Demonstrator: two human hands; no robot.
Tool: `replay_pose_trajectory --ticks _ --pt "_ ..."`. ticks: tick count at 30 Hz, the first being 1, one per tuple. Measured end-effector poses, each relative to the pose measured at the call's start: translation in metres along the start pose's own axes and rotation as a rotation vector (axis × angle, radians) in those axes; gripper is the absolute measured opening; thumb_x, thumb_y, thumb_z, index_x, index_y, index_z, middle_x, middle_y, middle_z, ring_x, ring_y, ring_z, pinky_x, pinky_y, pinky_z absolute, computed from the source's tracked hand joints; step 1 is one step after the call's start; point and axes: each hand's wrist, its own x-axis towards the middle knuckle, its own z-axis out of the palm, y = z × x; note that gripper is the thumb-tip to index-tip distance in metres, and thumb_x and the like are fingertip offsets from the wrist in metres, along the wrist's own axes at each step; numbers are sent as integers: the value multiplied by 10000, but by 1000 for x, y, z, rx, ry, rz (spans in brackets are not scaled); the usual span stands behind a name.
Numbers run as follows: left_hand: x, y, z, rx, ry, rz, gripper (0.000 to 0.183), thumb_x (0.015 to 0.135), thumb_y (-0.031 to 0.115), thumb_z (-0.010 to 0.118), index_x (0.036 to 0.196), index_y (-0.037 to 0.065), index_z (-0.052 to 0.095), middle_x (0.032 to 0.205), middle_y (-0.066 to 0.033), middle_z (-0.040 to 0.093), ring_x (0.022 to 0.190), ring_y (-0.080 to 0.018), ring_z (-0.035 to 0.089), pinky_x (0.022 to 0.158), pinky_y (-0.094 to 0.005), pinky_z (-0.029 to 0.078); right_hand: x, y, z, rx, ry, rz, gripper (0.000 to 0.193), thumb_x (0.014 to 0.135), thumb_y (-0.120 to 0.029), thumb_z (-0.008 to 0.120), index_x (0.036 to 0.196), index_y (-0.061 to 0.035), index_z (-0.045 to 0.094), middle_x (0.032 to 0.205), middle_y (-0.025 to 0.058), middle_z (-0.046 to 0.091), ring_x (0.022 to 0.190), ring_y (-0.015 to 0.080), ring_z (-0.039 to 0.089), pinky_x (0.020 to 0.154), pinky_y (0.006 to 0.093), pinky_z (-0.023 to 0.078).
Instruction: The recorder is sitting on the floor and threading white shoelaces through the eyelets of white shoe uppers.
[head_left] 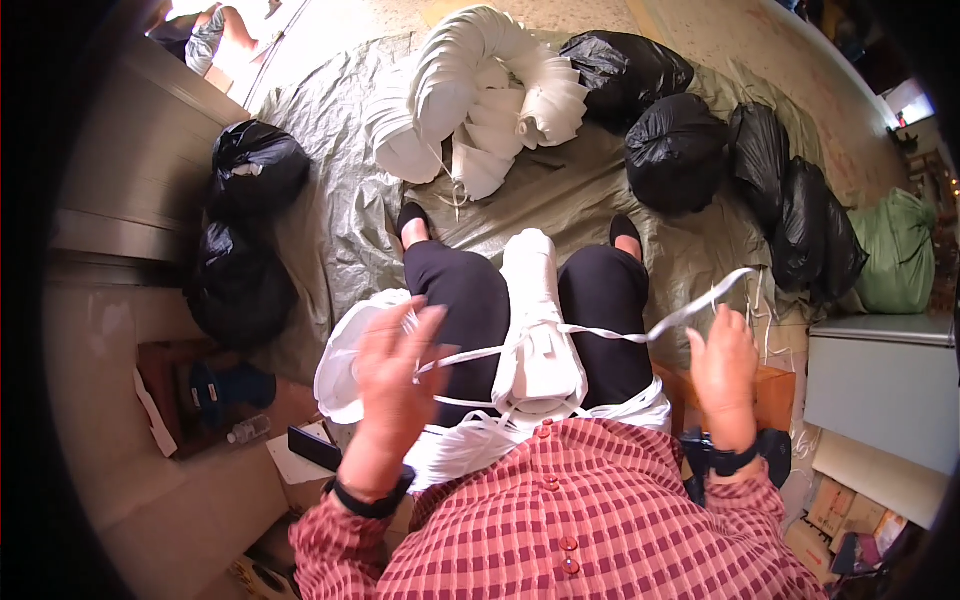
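Note:
A long bundle of nested white pieces (538, 285) lies between my thighs, with a flat white strip (610, 335) crossed around its middle. My left hand (395, 365) hovers over my left thigh with its fingers spread. One end of the strip runs to those fingers; whether they pinch it is unclear. My right hand (725, 365) is raised right of my right knee, thumb apart from the fingers. The strip's other end curls through the air just above it. A rounded white piece (340, 365) sits behind my left hand. More white strips (460, 450) are heaped across my lap.
Ahead on the grey-green tarp (560, 205) lies a large curved stack of white pieces (480, 60). Black bags stand left (255, 175) and right (675, 150). A green sack (895, 255), grey box (880, 385), phone (314, 448) and plastic bottle (248, 429) flank me.

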Motion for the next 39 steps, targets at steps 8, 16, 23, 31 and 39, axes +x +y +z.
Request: replay_pose_trajectory --ticks 8,16,23,31,39 --pt "19 50 38 -115 -294 195 488 860 169 721 1320 62 596 1165 -150 576 1120 -351 575 1001 -456 454 27 -117 -24 803 72 -634 177 878 -115 680 1028 -26 649 982 143 655 901 315 658 779 392 539" --pt "20 52 41 28 -411 200 498 831 216 754 1286 59 624 1074 -117 583 1032 -312 592 906 -407 481 43 -116 -10 679 -89 -771 169 853 -130 666 990 -44 617 916 111 597 858 294 622 745 381 528" --pt "0 56 13 -263 -100 -27 168 903 88 676 1055 17 660 898 -127 649 818 -295 621 725 -370 506 -8 -87 -16 1481 -813 305 193 1040 -229 579 1018 -42 625 733 10 599 574 58 540 509 216 448" --pt "-12 43 27 -1857 -430 -1283 391 1061 412 502 1290 96 526 769 2 561 559 -72 464 454 -201 331 5 -100 6 2488 -1010 669 367 1075 -298 504 1316 -22 524 851 5 543 658 66 489 583 204 426" --pt "49 56 13 -1323 -94 -463 262 1071 204 515 1029 15 691 683 22 535 554 -49 465 519 -201 349 9 -114 -40 1472 -149 -388 108 972 -91 652 980 -33 742 1128 91 556 1151 214 534 1014 320 418"
